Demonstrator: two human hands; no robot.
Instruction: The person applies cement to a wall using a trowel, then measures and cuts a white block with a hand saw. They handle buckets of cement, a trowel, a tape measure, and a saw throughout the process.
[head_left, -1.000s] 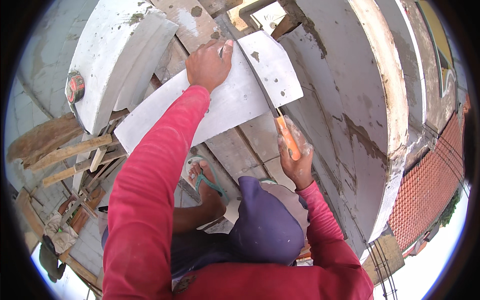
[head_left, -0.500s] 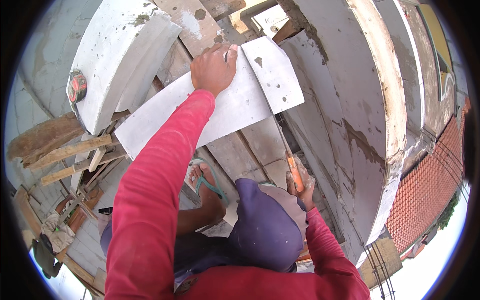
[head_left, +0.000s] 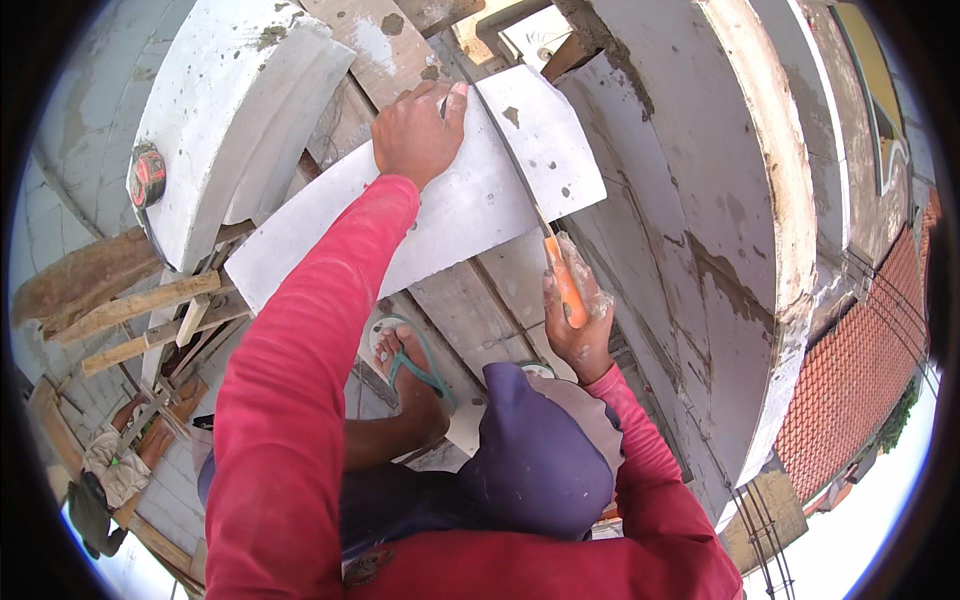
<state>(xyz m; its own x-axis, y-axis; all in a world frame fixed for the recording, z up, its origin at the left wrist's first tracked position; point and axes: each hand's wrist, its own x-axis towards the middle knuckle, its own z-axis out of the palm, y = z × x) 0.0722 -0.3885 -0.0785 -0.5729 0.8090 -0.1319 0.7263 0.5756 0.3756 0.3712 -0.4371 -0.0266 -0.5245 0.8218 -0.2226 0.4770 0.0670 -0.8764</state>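
A long white lightweight block (head_left: 468, 205) lies slantwise across wooden planks in front of me. My left hand (head_left: 418, 130) presses on its far edge, fingers curled over that edge and thumb near the cut. In my right hand (head_left: 583, 320) is a hand saw (head_left: 567, 287), gripped by its orange handle. Its thin blade lies in a line across the block, separating a shorter right-hand piece (head_left: 552, 150) from the longer left part. Whether the cut goes all the way through cannot be seen. Grey spots mark the block's face.
Another white block (head_left: 215, 110) stands at the left, with a red and black tape measure (head_left: 147, 177) on it. Loose timber (head_left: 140, 305) lies below that. A tall grey wall (head_left: 690, 230) rises close on the right. My sandalled foot (head_left: 405, 358) rests on the planks (head_left: 455, 310).
My right hand has pushed the saw forward, away from me, so its handle is now close to the block's near edge. My left hand still holds the block.
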